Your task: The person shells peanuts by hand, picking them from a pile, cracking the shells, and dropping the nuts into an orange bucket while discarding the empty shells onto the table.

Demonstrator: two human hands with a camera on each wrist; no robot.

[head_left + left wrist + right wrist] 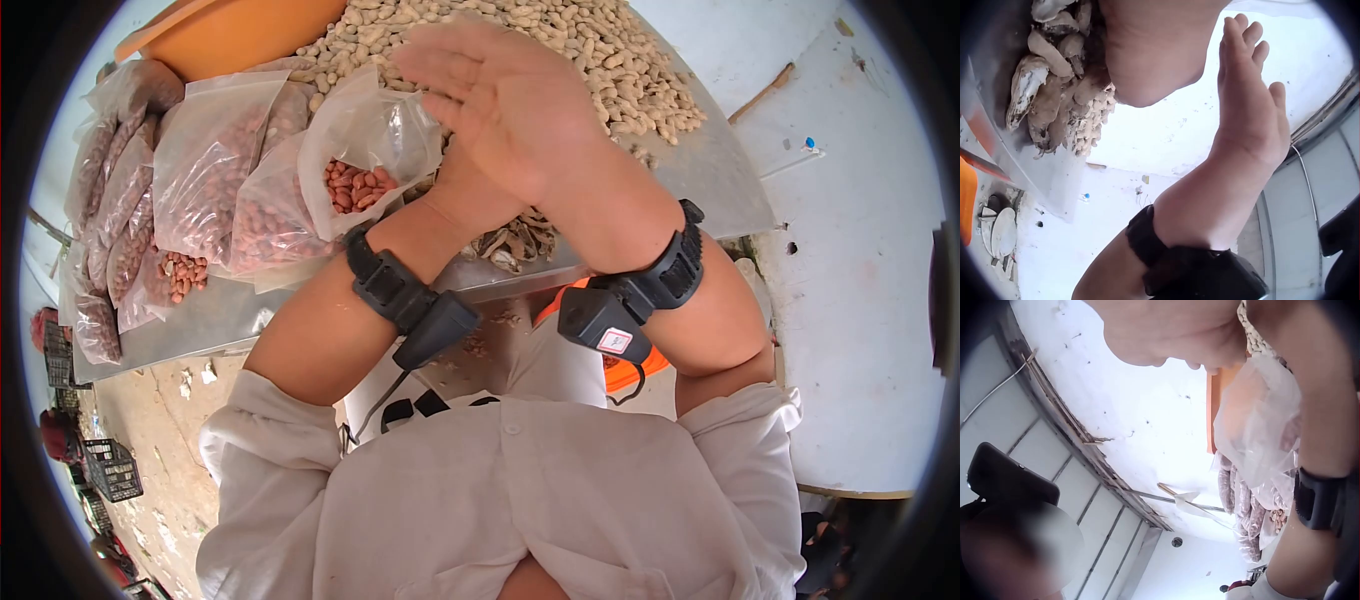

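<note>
My right hand [515, 115] crosses above my left hand [480, 190] over the table, palm partly showing and fingers straight, pointing left. The left wrist view shows this right hand [1244, 100] upright, with nothing in its fingers. Most of my left hand is hidden beneath the right in the head view; only its heel and wrist show, and I cannot tell how its fingers lie. Just left of the hands stands an open clear plastic bag [320, 150] holding red shelled peanuts [355, 187]. Under the wrists lies a small heap of peanut shells [512, 245].
Unshelled peanuts [640, 75] are piled at the back of the metal table [225, 320]. Filled bags [215, 165] line its left side near an orange basin [235, 35]. An orange bucket [625, 375] sits below the front edge. A white surface [860, 300] lies right.
</note>
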